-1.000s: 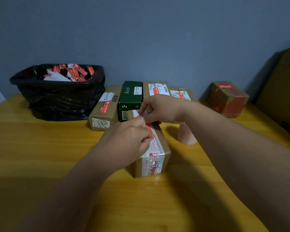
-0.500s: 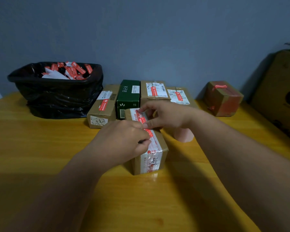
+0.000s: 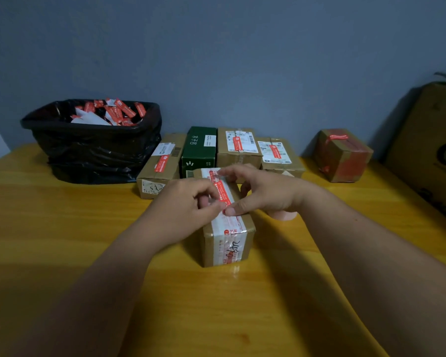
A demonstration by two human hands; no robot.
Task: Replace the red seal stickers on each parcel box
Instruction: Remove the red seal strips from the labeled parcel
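Observation:
A brown parcel box [image 3: 225, 243] with white printed tape stands end-on in the middle of the yellow table [image 3: 62, 228]. A red seal sticker [image 3: 223, 193] runs along its top. My left hand [image 3: 183, 202] is curled at the box's left side and pinches the sticker's near end between thumb and forefinger. My right hand [image 3: 265, 194] spans the sticker from the right: its thumb presses the near end beside my left thumb, and its forefinger reaches to the far end. My hands hide part of the sticker.
A black bin bag [image 3: 93, 150] holding several peeled red stickers sits back left. Behind the parcel stand two brown boxes [image 3: 162, 163] [image 3: 238, 148], a green box [image 3: 198, 148] and another brown box [image 3: 278, 153]. A red-taped box [image 3: 343, 155] and a large carton [image 3: 430, 150] are right.
My right thumb has come down from the sticker's far end to its near end, next to my left thumb. More of the sticker now lies flat along the box top.

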